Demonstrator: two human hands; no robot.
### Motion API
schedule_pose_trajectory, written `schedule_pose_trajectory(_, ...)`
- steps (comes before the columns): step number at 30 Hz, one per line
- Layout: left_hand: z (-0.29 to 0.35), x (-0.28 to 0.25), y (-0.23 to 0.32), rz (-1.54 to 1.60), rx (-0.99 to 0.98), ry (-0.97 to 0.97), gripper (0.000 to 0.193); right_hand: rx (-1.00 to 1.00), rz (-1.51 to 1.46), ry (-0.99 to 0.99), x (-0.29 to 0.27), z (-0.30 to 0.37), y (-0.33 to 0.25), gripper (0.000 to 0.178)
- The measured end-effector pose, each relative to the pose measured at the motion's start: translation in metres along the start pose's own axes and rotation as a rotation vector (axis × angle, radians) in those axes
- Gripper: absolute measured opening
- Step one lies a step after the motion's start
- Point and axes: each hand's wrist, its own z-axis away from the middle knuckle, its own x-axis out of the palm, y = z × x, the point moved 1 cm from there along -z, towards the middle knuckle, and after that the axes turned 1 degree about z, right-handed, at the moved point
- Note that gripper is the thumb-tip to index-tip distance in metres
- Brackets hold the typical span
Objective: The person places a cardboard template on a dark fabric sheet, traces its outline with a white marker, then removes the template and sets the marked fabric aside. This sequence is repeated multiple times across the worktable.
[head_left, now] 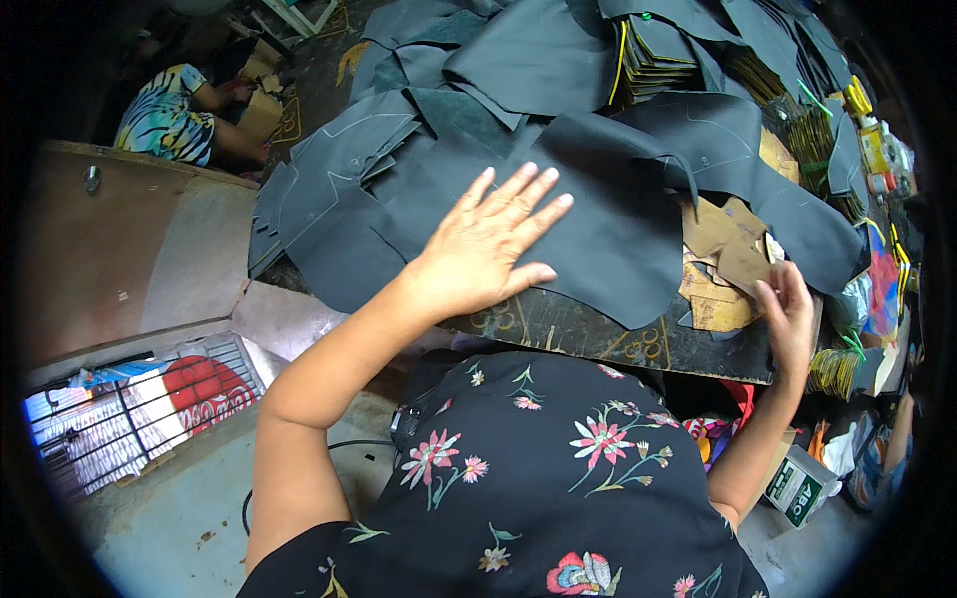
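My left hand (495, 242) lies flat with fingers spread on a smooth dark grey leather sheet (613, 224). The sheet covers the near part of the worktable and hangs slightly over its front edge. At the sheet's right, my right hand (788, 309) has its fingers curled at the edge of a brown cardboard pattern piece (746, 265), seemingly pinching it. This piece rests on a small heap of other cardboard pieces (723, 313). Left of my left hand are stacked leather pieces with pattern outlines (334, 174) drawn in pale lines.
More leather (538, 50) is heaped across the back of the dark table (588, 334). Bundles of cut pieces with yellow edges (653, 70) stand there. Yellow-handled scissors (857, 98) lie far right. A wooden panel (130, 239) stands left; a person in a patterned shirt (169, 115) sits beyond.
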Motion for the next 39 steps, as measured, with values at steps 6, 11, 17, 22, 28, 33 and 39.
schedule_pose_trajectory(6, 0.025, -0.017, -0.019, -0.068, -0.183, 0.025, 0.065, 0.043, -0.411, 0.311, -0.056, 0.026, 0.004, 0.021)
schedule_pose_trajectory(11, 0.031, -0.023, -0.021, 0.003, -0.265, 0.259, 0.052, 0.012, -0.574, 0.088, -0.025, 0.034, -0.043, 0.018)
schedule_pose_trajectory(17, 0.033, -0.023, -0.011, 0.564, -0.300, 0.416, 0.030, 0.031, -0.409, -0.309, 0.098, 0.014, -0.094, 0.018)
schedule_pose_trajectory(22, 0.030, -0.020, 0.000, 0.401, -0.185, 0.351, 0.034, -0.006, -0.097, -0.209, 0.109, 0.009, -0.110, 0.013)
schedule_pose_trajectory(28, 0.024, -0.018, 0.000, 0.442, -0.251, 0.365, 0.034, 0.055, -0.166, -0.141, 0.082, -0.002, -0.104, 0.010)
schedule_pose_trajectory(33, 0.021, -0.018, 0.004, 0.438, -0.291, 0.348, 0.034, -0.093, -0.186, -0.247, 0.074, 0.003, -0.098, 0.021)
schedule_pose_trajectory(39, 0.020, -0.017, 0.006, 0.426, -0.298, 0.342, 0.034, -0.211, 0.060, -0.287, 0.081, 0.007, -0.096, 0.027)
